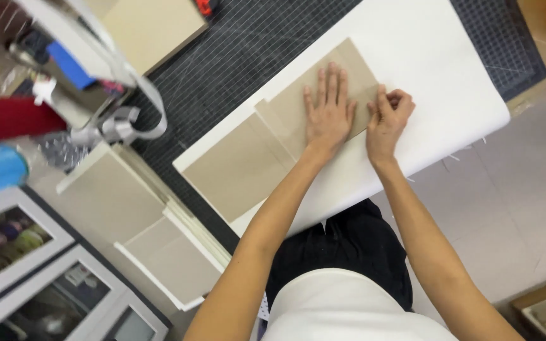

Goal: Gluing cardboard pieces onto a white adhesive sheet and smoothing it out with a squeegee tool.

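L hand (328, 112) lies flat, fingers spread, pinning the tan board (323, 95) on white sheet (437, 76) mid cutting mat (235, 57); R hand (388, 117) pinches board's edge, prob. aligning step; needs steady pressure.

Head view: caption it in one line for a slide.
Left hand flat on tan rectangular cardboard panel, right hand pinching its edge, over white sheet.

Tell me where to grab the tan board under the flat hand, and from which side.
Probably by the tan board's far corner, coming from beyond the fingertips. The left hand lies flat on its middle and the right hand pinches its right edge, while its left edge touches a narrow strip. It lies flat on the white sheet, so slide fingertips under the edge.
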